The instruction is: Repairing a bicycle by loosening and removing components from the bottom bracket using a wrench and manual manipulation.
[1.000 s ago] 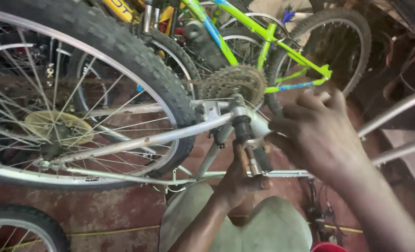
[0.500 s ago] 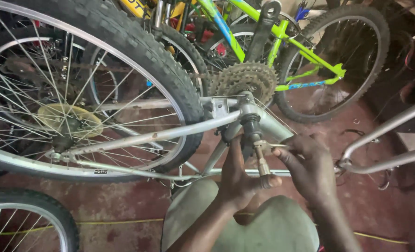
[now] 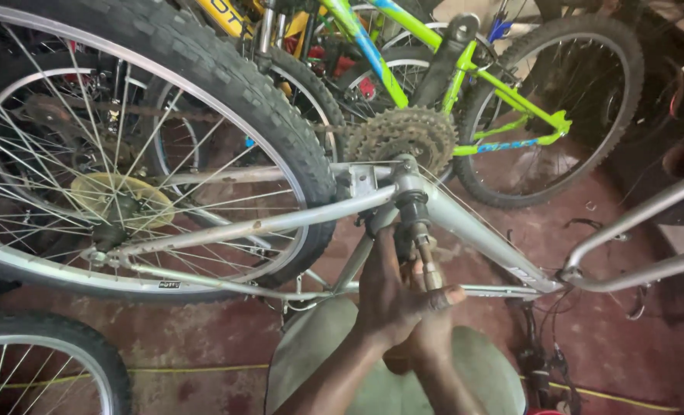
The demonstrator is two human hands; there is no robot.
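Rusty threaded metal axle spindle (image 3: 426, 257), jutting down from the silver bicycle frame's bottom bracket shell (image 3: 407, 188), toothed chainrings (image 3: 403, 138) just behind

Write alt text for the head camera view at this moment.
Both hands, left hand and right hand, are clasped around a spindle that sticks out of the bottom bracket of an upturned silver bicycle frame. Its rear wheel fills the left; a green bicycle stands behind.

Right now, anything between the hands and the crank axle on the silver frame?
Nothing visible. Both hands, left hand and right hand, are clasped together right at the axle below the silver frame. The rear wheel sits off to the side.
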